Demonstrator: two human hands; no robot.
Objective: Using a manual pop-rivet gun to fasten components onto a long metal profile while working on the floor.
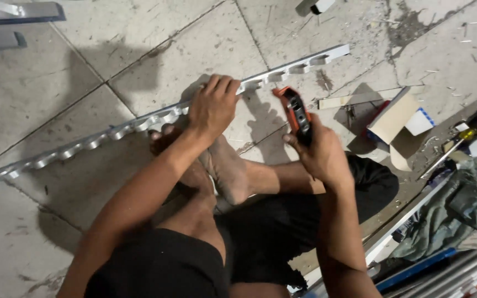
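While the left hand (212, 107) presses down on the long metal strip (139, 122), fingers curled over its far edge, grip closed on the strip about midway along it. Right hand (320, 156) grip closed around a small black and orange tool (296, 114), held upright just above the floor and just beside the strip, on the near side; tool not touching the strip as far as I can tell. Strip lies flat on the tiled floor (155, 38), running diagonally from lower left to upper right, with a row of scalloped cut-outs along it. Bare feet (216, 165) sit right under the left hand, toes against the strip's near edge. Person is seated on the floor in black shorts (260, 237). Right of the tool: an open cardboard box (394, 118) and a thin flat bar (354, 100). Further right a screwdriver (455, 144) and crumpled cloth (465, 212). Metal offcuts (12, 19) at top left, well apart
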